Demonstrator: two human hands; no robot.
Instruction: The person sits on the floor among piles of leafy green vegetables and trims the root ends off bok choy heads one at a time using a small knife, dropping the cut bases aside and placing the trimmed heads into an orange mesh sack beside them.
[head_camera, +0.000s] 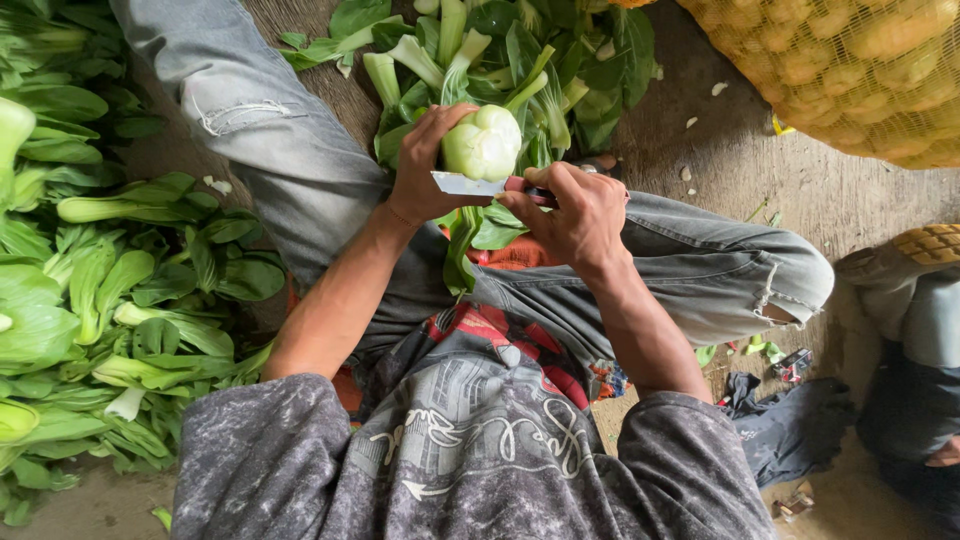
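My left hand (420, 170) grips a pale green bok choy (484, 142) by its thick base, cut end facing up toward me. My right hand (575, 215) holds a knife (470, 184) with a red handle. Its flat blade lies across the underside of the bok choy base, next to my left thumb. Dark leaves of the bok choy hang down between my knees. I sit with legs apart in grey jeans (270, 130).
A big heap of bok choy (100, 290) lies on the ground at my left. More bok choy (520, 50) is piled ahead. A yellow mesh sack of potatoes (850, 60) fills the top right. Another person's leg (915, 330) is at the right edge.
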